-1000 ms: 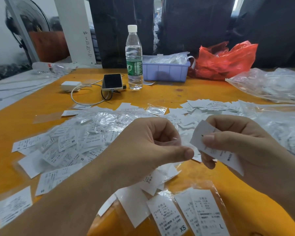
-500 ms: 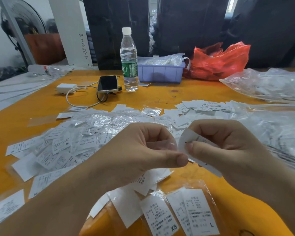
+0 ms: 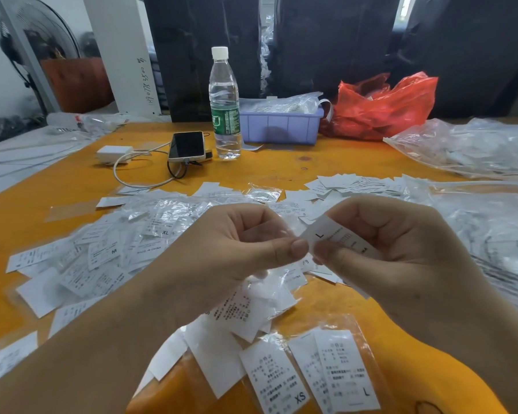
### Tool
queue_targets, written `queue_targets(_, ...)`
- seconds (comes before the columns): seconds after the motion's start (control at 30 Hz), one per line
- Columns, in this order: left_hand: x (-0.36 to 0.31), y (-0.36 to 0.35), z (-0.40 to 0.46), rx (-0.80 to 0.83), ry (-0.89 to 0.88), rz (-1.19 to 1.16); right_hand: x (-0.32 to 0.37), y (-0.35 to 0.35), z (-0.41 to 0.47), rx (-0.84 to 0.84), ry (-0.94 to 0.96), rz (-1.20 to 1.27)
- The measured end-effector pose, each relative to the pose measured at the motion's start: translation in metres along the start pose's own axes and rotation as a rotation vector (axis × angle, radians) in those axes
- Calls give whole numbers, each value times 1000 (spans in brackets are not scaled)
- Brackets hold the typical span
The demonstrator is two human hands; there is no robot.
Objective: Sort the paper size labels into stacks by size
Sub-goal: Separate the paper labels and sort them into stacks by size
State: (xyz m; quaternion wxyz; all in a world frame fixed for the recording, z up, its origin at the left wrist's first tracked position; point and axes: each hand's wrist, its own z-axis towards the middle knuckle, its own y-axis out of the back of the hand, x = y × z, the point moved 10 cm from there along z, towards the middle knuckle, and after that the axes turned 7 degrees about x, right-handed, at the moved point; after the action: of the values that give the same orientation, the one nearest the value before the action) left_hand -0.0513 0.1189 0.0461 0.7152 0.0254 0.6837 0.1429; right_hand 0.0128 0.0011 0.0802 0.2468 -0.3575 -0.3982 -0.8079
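Both hands pinch L label (image 3: 338, 239) above label pile (image 3: 108, 255).

Loose labels (image 3: 108, 258) cover the middle of the surface (image 3: 281, 171). A bare orange strip runs behind them, bounded farther back by the phone (image 3: 187, 145), bottle (image 3: 224, 109) and bin (image 3: 281, 127). Plastic bags (image 3: 473, 147) crowd the right side.

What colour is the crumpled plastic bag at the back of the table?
Red; the plastic bag shows clearly in the head view, beside the lilac tray.
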Motion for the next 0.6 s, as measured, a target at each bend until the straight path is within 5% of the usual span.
queue_targets(0.6, -5, -3, -1, 13, -82, -6, -16, -15, 2, 81, -71, 85)
